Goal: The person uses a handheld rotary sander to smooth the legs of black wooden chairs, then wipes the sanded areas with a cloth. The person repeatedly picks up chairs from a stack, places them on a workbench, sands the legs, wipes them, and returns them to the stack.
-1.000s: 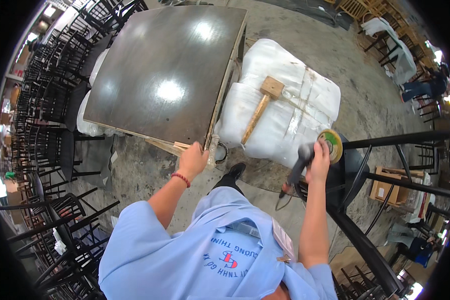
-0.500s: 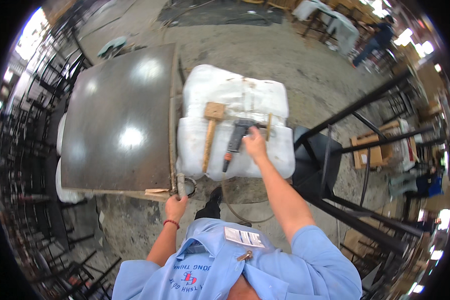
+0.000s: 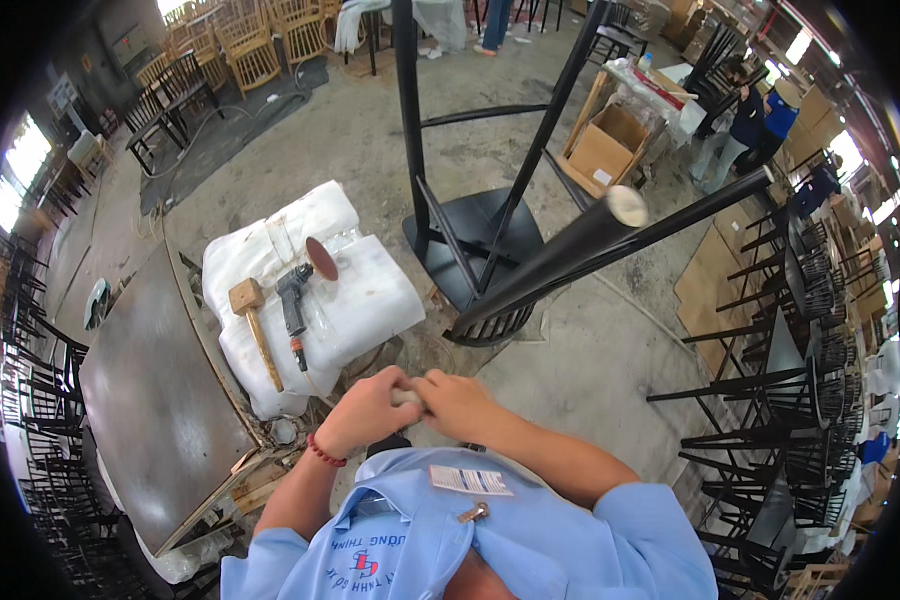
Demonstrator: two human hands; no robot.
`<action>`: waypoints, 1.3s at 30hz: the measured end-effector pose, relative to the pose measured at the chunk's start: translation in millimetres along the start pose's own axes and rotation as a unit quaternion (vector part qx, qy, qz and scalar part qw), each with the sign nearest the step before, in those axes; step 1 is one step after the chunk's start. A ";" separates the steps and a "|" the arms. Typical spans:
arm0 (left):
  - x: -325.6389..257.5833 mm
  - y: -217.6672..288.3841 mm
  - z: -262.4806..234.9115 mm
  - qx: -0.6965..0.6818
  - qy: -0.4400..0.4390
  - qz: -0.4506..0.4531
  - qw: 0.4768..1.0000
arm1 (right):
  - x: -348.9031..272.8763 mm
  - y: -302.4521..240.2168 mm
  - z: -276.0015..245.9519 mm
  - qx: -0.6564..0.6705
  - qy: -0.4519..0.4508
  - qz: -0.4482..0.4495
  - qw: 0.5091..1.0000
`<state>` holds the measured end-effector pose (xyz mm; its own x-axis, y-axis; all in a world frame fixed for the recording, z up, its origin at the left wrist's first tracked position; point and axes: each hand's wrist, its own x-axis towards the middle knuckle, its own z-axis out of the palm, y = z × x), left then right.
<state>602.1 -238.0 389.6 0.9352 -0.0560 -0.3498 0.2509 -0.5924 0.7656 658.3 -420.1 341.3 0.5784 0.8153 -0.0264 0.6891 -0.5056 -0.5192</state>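
Close in front of my body, my left hand (image 3: 370,402) and my right hand (image 3: 458,403) meet with fingers curled round a small whitish piece (image 3: 406,398). Most of it is covered by the fingers, and its kind is unclear. Past them, on a white wrapped padded stack (image 3: 380,285), lies a dark air sander (image 3: 292,300) with a round reddish-brown disc (image 3: 321,259). A wooden mallet (image 3: 255,325) rests left of the sander. Neither tool is touched by my hands.
A black chair (image 3: 475,235) stands upside down ahead right, its legs jutting toward me. At left is a dark-topped table (image 3: 160,400). A cardboard box (image 3: 607,147) sits farther off, near people (image 3: 740,130). Many black chairs (image 3: 800,400) line the right side.
My right hand has left the sander and joined my left in front of my body. The left has come away from the table corner. My view has swung right.
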 end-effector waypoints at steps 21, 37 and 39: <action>99.8 218.7 0.4 -0.186 0.179 0.381 0.888 | -30.4 -59.8 -338.2 0.102 0.363 0.078 0.923; 106.0 215.3 -8.0 -0.175 0.139 0.397 0.890 | -25.6 -70.4 -338.4 0.096 0.416 0.122 0.896; 105.5 211.2 -5.8 -0.168 0.148 0.408 0.885 | -28.9 -74.8 -335.8 0.105 0.381 0.150 0.906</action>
<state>755.2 -364.3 517.6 0.8511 -0.1121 0.5128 -0.5249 -0.1763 0.8327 736.7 -500.7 667.8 0.9149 0.1785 0.3620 0.3984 -0.5429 -0.7392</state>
